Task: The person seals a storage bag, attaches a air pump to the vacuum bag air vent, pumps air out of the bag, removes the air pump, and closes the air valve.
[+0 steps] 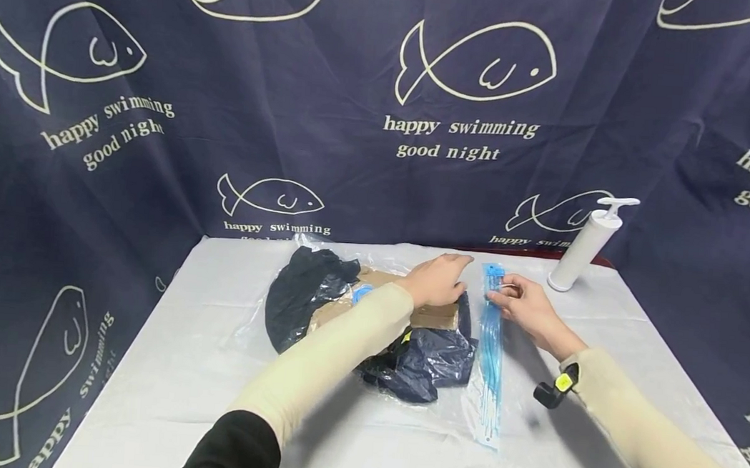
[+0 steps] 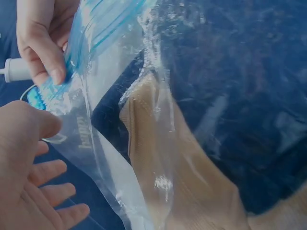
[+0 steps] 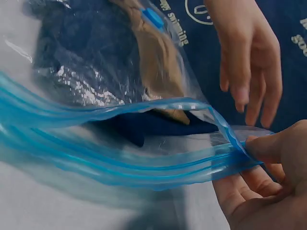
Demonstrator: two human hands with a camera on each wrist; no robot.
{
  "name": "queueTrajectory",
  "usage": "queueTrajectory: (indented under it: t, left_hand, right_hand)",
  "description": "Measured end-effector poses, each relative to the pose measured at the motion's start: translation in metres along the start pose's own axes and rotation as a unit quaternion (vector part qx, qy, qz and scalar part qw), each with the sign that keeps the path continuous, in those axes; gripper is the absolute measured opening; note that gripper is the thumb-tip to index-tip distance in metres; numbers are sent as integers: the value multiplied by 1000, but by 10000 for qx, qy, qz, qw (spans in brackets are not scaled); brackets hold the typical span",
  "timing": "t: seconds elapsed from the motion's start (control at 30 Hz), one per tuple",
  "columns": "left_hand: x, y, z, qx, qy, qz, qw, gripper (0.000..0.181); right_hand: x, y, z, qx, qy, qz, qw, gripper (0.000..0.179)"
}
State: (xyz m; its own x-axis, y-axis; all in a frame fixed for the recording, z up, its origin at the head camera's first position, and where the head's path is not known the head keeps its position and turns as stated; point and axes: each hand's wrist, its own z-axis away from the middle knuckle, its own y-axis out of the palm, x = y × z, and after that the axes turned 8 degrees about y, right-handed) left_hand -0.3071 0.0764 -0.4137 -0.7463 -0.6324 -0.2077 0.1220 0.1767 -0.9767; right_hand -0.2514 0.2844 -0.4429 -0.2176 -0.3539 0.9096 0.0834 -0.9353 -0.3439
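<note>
A clear vacuum storage bag (image 1: 474,405) lies on the white table with dark garments (image 1: 307,291) and a tan garment (image 1: 441,317) inside. Its blue zip strip (image 1: 492,348) runs along the right edge. In the right wrist view the two sides of the strip stand apart, so the mouth gapes. My right hand (image 1: 531,311) pinches the strip near its far end, between thumb and fingers. A small blue slider (image 2: 36,97) sits at that end. Over the bag's far right part, my left hand (image 1: 438,279) has loosely spread fingers and grips nothing.
A white hand pump (image 1: 583,250) stands at the table's back right corner. The bag's round blue valve (image 1: 361,292) shows beside my left forearm. A dark blue fish-print cloth (image 1: 356,118) hangs behind and around the white table (image 1: 167,364).
</note>
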Motion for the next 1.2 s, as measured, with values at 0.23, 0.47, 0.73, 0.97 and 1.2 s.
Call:
queueTrajectory:
  t: [0.23, 0.47, 0.73, 0.97, 1.2]
  left_hand:
    - [2, 2, -8, -618, 174, 311, 9975, 36]
    - [7, 0, -3, -998, 351, 635, 9924, 21]
    - [9, -3, 0, -1269, 597, 957, 9855, 22]
    - [12, -17, 0, -1807, 522, 1089, 9761, 22]
    - [21, -24, 6, -2241, 198, 1275, 9660, 21]
  right_hand:
    - [14, 7, 8, -40, -406, 339, 9986, 33]
    - [21, 9, 10, -391, -759, 666, 9941, 45]
    - [27, 11, 8, -850, -1412, 997, 9813, 32]
    - [46, 7, -4, -1428, -2307, 1597, 9491, 20]
    - [74, 9, -19, -1029, -1758, 1529, 9670, 29]
